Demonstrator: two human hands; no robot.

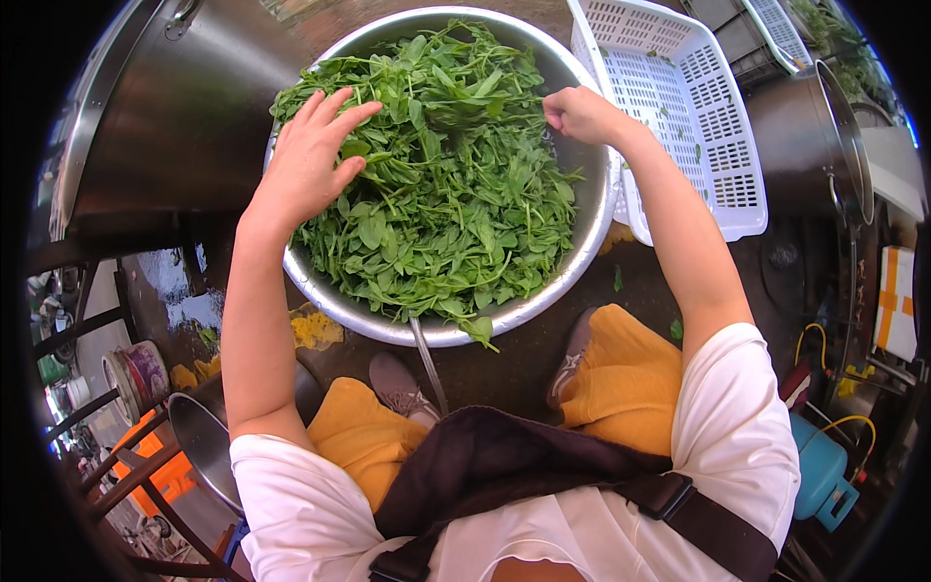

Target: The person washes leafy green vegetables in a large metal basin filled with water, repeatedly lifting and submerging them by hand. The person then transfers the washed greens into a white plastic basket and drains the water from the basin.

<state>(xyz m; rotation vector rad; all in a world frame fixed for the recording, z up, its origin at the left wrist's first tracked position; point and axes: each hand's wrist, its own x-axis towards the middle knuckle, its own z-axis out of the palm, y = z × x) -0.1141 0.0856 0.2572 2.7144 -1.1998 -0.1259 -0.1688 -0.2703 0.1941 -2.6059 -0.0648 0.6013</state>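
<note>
A big round metal basin (542, 309) stands on the floor before me, heaped with leafy green vegetables (465, 211). Their leaves and thin stems fill most of it, and a few leaves hang over the near rim. At the heap's upper left, my left hand (309, 153) rests with fingers spread and thumb apart, touching the leaves and gripping nothing visible. My right hand (582, 116) is curled at the heap's right edge, just inside the rim. Whether stems are caught in its fingers cannot be made out. A grey hose (428, 360) runs from the basin's near edge toward me.
A white perforated plastic basket (654, 94) with scattered leaf bits adjoins the basin's right side. Large metal pots (189, 124) flank me, one far right. Dark wet floor (502, 378) lies underfoot. Lower right stands a blue gas cylinder (822, 465); left, a metal pot (207, 444) near metal bars.
</note>
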